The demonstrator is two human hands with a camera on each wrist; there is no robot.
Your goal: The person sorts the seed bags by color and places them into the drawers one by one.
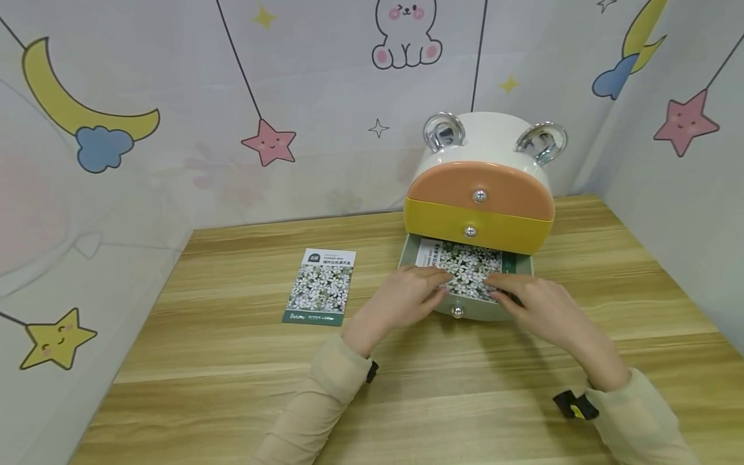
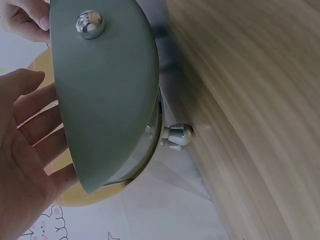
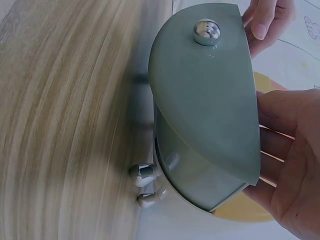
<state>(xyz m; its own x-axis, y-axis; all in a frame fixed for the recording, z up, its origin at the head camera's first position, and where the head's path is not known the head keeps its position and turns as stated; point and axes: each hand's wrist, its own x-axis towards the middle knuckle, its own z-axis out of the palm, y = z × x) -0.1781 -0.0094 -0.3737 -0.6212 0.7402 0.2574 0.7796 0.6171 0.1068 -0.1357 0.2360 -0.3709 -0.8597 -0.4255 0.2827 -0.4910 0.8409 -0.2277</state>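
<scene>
A green drawer [image 1: 484, 309] juts from the bottom of a small rounded cabinet [image 1: 482, 145] with animal ears. Inside it lies a seed packet [image 1: 469, 265] printed with white flowers, partly hidden by the fingers. My left hand [image 1: 409, 292] reaches over the drawer's left side, its extended fingertips at the packet. From the other side my right hand [image 1: 537, 302] does likewise, fingers stretched over the packet. Both wrist views show loosely straight fingers passing behind the green drawer front [image 2: 107, 90], but its wall hides the fingertips. A second, similar seed packet [image 1: 320, 287] lies flat on the table to the left.
Above the green drawer, the cabinet's yellow drawer [image 1: 442, 218] and orange drawer [image 1: 447, 184] are closed, each with a silver knob. Silver feet [image 3: 144, 176] hold the cabinet up on the wooden table [image 1: 232, 381]. A curtain [image 1: 325, 84] with cartoon prints hangs behind.
</scene>
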